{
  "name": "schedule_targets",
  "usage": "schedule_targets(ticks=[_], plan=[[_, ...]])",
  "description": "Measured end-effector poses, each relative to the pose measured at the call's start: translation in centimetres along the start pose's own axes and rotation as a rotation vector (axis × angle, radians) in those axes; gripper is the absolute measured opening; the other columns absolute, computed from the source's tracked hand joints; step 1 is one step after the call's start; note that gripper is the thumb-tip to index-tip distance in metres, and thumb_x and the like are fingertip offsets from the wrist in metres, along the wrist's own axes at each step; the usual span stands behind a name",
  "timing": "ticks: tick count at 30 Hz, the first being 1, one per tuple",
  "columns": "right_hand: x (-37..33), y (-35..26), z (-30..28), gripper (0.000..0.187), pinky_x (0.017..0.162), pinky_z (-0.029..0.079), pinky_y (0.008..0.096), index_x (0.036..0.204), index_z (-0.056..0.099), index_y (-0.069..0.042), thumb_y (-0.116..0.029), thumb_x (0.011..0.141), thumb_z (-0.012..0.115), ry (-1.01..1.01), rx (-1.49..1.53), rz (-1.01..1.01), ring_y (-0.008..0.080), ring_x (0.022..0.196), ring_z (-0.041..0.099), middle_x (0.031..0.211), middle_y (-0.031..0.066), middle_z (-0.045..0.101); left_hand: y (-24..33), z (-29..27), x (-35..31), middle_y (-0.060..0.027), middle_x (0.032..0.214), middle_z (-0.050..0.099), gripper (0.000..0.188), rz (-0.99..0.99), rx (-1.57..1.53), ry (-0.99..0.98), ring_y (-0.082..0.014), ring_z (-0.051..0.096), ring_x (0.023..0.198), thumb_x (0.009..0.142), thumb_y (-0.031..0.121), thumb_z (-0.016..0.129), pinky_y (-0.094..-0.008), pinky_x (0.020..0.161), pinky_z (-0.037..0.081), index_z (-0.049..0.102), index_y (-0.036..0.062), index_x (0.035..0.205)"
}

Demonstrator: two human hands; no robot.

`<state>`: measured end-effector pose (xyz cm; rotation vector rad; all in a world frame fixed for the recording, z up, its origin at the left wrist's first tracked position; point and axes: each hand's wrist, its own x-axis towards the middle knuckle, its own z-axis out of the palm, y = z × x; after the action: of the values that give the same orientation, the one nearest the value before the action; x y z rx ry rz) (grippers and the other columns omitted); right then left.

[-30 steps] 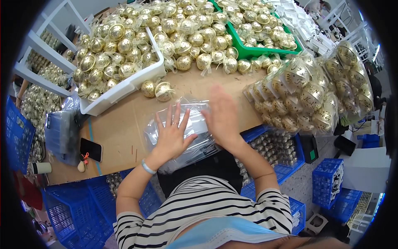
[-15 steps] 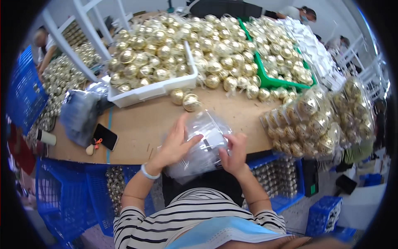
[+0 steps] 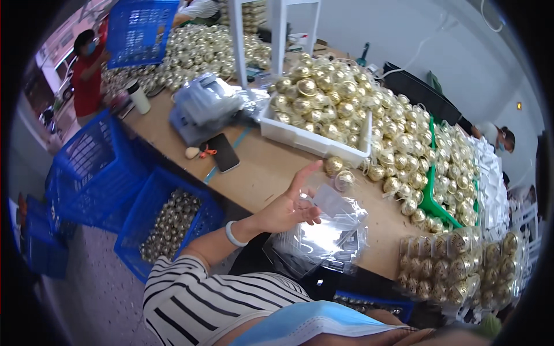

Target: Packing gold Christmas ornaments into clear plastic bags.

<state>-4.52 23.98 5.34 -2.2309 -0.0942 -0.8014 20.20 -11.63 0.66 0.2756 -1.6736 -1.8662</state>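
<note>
My left hand (image 3: 285, 209), a pale band on its wrist, hovers over the left side of a stack of clear plastic bags (image 3: 314, 242) at the table's near edge. Its index finger stretches up and away while the other fingers are loosely bent, with nothing visibly gripped. Light glares off the bags, and a whitish translucent piece (image 3: 334, 203) stands up from their far side, close to my fingertips. Two loose gold ball ornaments (image 3: 339, 173) lie just beyond the bags. My right hand is out of the picture.
Gold balls fill a white tray (image 3: 314, 141) and a green bin (image 3: 433, 199), with more heaped between. Bagged balls (image 3: 441, 265) stand at right. A phone (image 3: 222, 153) and bundled plastic bags (image 3: 202, 106) lie left. Blue crates (image 3: 161, 222) sit below; a person in red (image 3: 89, 75) stands far left.
The view has swung left. My left hand has lifted off the bags with its index finger extended. My right hand, earlier at the bags' right side, has left the picture.
</note>
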Motion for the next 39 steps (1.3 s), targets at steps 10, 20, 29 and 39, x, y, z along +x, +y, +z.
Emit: schedule_targets(ticks=[10, 20, 29, 39], plan=[[-9.2, 7.4, -0.6, 0.057, 0.104, 0.044, 0.0422, 0.125, 0.055, 0.006, -0.043, 0.096, 0.05, 0.588, -0.457, -0.016, 0.0316, 0.123, 0.056, 0.129, 0.0211, 0.057, 1.5, 1.0, 0.4, -0.0063, 0.105, 0.049, 0.074, -0.103, 0.084, 0.007, -0.0154, 0.067, 0.093, 0.102, 0.008, 0.058, -0.0316, 0.085, 0.055, 0.013, 0.0216, 0.159], [2.9, 18.7, -7.5, 0.11, 0.114, 0.033, 0.0489, 0.141, 0.045, 0.007, -0.081, 0.078, 0.062, 1.182, -1.211, 0.559, 0.0377, 0.135, 0.042, 0.143, 0.0236, 0.044, 1.3, 5.0, 1.3, -0.0031, 0.103, 0.055, 0.028, 0.266, 0.329, 0.112, -0.0085, 0.057, 0.08, 0.099, 0.02, 0.068, -0.0273, 0.074, 0.051, 0.052, 0.007, 0.118], [6.9, 19.4, -12.6, 0.072, 0.105, 0.038, 0.0508, 0.109, 0.064, -0.007, -0.075, 0.084, 0.062, 1.055, -1.33, 0.492, 0.0346, 0.118, 0.053, 0.105, 0.0092, 0.066, 3.8, 3.4, 2.5, -0.0033, 0.093, 0.056, 0.029, 0.569, 0.262, 0.215, -0.0237, 0.057, 0.094, 0.092, 0.02, 0.074, -0.0413, 0.101, 0.041, 0.056, 0.0091, 0.111], [9.2, 19.1, -16.0, 0.105, 0.12, 0.028, 0.0487, 0.142, 0.049, 0.008, -0.077, 0.083, 0.06, 1.552, -1.085, 0.015, 0.0364, 0.134, 0.047, 0.132, 0.0229, 0.058, 5.6, 3.7, 3.5, -0.0079, 0.095, 0.055, 0.026, 0.476, 0.395, 0.059, -0.0252, 0.053, 0.104, 0.091, 0.023, 0.076, -0.0381, 0.088, 0.045, 0.057, 0.0061, 0.088]])
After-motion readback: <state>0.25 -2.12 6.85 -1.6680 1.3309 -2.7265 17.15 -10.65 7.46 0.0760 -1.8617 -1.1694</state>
